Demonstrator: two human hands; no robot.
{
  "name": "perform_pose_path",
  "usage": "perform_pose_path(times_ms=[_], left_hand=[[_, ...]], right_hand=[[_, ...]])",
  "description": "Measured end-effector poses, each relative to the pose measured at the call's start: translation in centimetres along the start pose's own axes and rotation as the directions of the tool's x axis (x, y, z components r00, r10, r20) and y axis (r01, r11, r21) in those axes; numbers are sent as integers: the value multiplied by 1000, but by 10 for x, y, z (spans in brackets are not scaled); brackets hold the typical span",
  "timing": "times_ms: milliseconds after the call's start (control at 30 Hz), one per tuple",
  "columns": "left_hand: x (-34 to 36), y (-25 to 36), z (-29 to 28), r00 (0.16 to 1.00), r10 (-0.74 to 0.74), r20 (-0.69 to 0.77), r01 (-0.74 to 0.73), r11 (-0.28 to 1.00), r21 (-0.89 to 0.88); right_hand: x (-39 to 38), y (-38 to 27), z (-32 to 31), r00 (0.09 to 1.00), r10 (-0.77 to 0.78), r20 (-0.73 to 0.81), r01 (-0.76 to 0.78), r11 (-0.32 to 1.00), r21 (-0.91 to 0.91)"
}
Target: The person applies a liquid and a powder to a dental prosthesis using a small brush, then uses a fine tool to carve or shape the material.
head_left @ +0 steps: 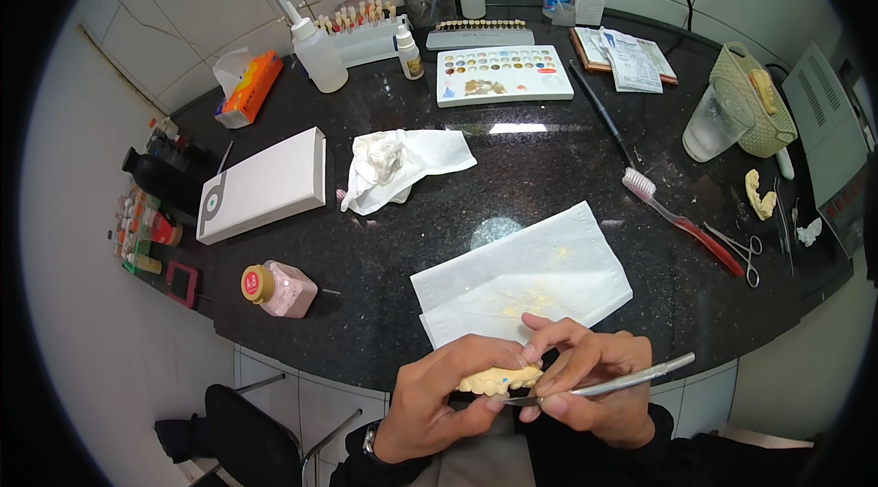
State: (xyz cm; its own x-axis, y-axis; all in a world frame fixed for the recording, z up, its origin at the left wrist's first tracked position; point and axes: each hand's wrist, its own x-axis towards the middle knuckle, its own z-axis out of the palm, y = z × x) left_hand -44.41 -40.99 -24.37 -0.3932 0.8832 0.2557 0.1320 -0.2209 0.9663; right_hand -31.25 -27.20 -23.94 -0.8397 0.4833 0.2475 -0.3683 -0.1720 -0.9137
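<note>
Cream-yellow, a dental cast [494, 381] sits between five and six o'clock on my remote feed, clamped in the left hand [425, 400]. I see the right hand [594, 377] close beside it, gripping a silver-handled knife [636, 378], blade [523, 402] near the cast. Folded white paper [471, 290] with yellow crumbs [530, 304] lies at four o'clock; a red-handled toothbrush [688, 225], three; a gold-capped pink jar [294, 290], eight.
</note>
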Motion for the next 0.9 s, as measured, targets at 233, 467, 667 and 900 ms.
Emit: perform_pose_path(times_ms=[233,467,667,900], left_hand=[[4,2,0,999,16,28,-18,996,82],[4,5,2,998,67,16,-69,977,202],[6,4,1,994,104,34,-109,971,214],[5,4,-1,995,75,69,-86,981,173]], right_hand=[[-7,-3,3,990,-20,-140,29,998,60],[-2,-17,1,998,-56,0,55,983,-177],[4,-14,3,997,-54,-54,43,982,-184],[3,-13,-4,998,-51,44,57,987,-150]])
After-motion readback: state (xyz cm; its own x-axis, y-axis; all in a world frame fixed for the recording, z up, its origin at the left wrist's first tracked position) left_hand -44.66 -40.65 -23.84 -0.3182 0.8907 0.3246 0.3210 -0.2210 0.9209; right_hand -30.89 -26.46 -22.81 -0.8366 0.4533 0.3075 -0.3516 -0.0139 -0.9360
